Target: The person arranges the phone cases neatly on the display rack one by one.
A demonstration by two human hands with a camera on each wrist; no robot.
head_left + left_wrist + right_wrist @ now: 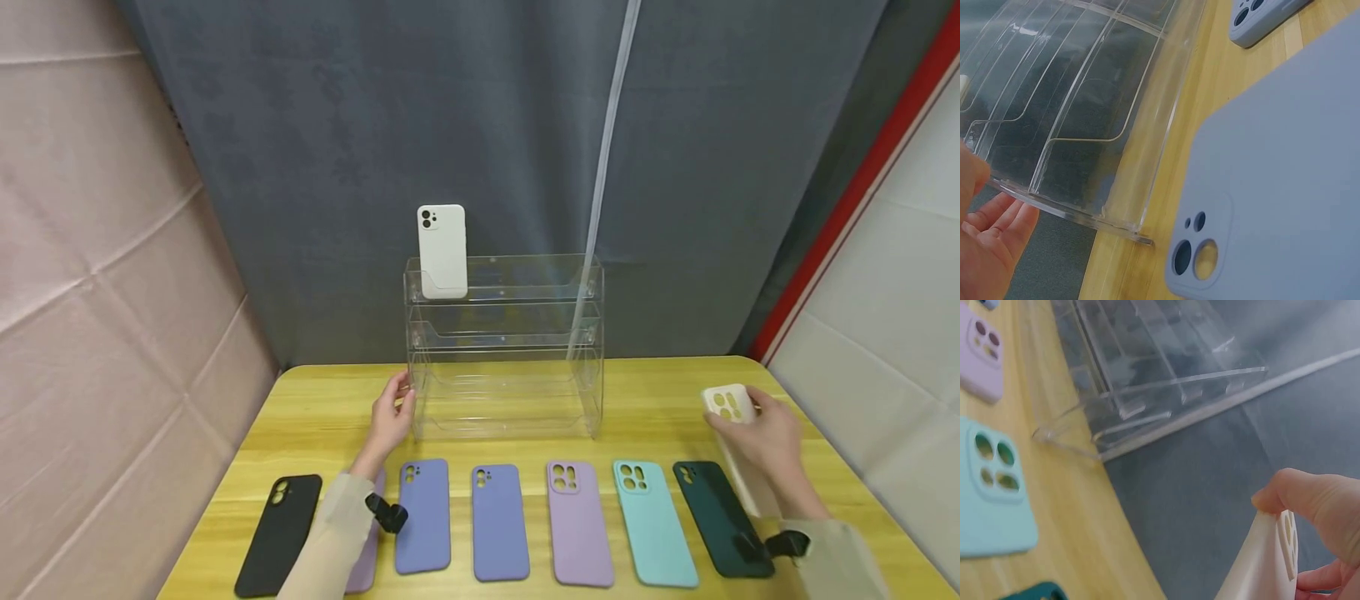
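Note:
My left hand is at the left side of a clear acrylic tiered rack, its fingertips against the side panel. My right hand pinches a cream-white phone case near its camera end, thumb on one side and fingers on the other. The case is tilted, right of the rack, and its lower part is partly behind the hand and wrist. Another white phone case stands upright in the top tier, at the left end.
Along the front of the yellow table lie several phone cases: black, two blue-purple, lilac, turquoise and dark green. My left forearm partly covers another purple case. A grey curtain hangs behind.

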